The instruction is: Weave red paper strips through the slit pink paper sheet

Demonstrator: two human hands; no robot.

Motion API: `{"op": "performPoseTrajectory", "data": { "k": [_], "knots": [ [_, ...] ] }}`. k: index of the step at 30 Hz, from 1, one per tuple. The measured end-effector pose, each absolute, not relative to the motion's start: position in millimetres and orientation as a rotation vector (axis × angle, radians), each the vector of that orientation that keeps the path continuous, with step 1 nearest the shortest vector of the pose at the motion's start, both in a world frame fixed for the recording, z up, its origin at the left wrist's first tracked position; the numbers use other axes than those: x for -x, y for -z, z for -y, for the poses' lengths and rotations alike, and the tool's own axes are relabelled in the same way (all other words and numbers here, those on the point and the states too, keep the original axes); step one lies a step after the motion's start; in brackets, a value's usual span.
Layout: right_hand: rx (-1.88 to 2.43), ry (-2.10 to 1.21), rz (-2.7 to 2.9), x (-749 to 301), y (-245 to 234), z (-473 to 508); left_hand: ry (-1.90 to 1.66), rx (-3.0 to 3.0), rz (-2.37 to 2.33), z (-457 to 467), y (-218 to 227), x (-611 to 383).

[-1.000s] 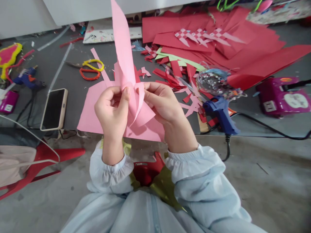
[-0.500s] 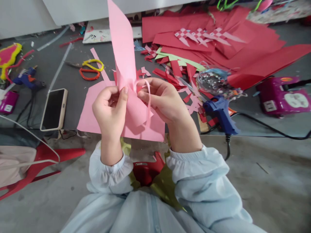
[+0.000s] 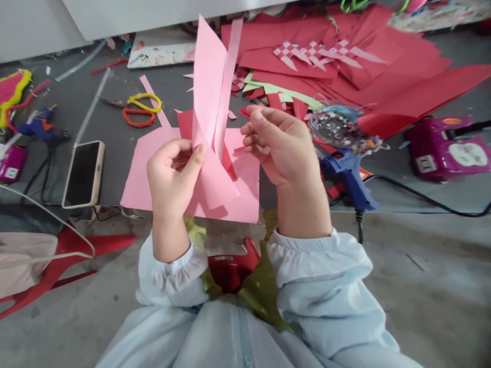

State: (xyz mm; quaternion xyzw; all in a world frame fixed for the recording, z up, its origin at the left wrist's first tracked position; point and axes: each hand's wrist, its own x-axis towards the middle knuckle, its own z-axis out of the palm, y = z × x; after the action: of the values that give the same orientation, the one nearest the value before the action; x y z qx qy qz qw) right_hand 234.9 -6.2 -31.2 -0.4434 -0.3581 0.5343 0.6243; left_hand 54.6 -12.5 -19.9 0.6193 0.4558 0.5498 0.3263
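In the head view, my left hand [image 3: 174, 176] is closed, thumb and fingers pinching a folded sheet of pink paper [image 3: 209, 76]. The sheet stands up from the pinch, and a lower flap angles down to the right. A narrow pink strip [image 3: 231, 66] rises along its right side. My right hand [image 3: 289, 143] is apart from the sheet, fingers loosely curled, with nothing visible in them. Below both hands lies a larger pink sheet [image 3: 153, 153] at the table edge. Red paper pieces [image 3: 185, 122] show behind the folded sheet.
Scissors [image 3: 142, 110] and a phone [image 3: 83, 174] lie left. A blue glue gun [image 3: 349, 179] with a cord is right, near a purple box [image 3: 447, 151]. Red sheets [image 3: 383, 87] and woven paper fish [image 3: 314, 53] fill the back right. Another glue gun [image 3: 40, 125] lies far left.
My right hand has let go of the pink strip and moved right, away from the sheet. The strip now stands upright beside it. The sheet's top has tipped right and lower.
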Motion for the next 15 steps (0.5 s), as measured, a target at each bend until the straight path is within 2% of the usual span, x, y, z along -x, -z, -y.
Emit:
{"op": "performPoseTrajectory", "data": {
  "k": [7,15],
  "knots": [
    [1.017,-1.676,1.128,-227,19,19,-1.428,-1.560,-1.180,10,18,-51],
    [0.857,-1.704,1.034,-224,24,18,-1.459,-1.549,-1.155,10,21,-51]
  ]
}}
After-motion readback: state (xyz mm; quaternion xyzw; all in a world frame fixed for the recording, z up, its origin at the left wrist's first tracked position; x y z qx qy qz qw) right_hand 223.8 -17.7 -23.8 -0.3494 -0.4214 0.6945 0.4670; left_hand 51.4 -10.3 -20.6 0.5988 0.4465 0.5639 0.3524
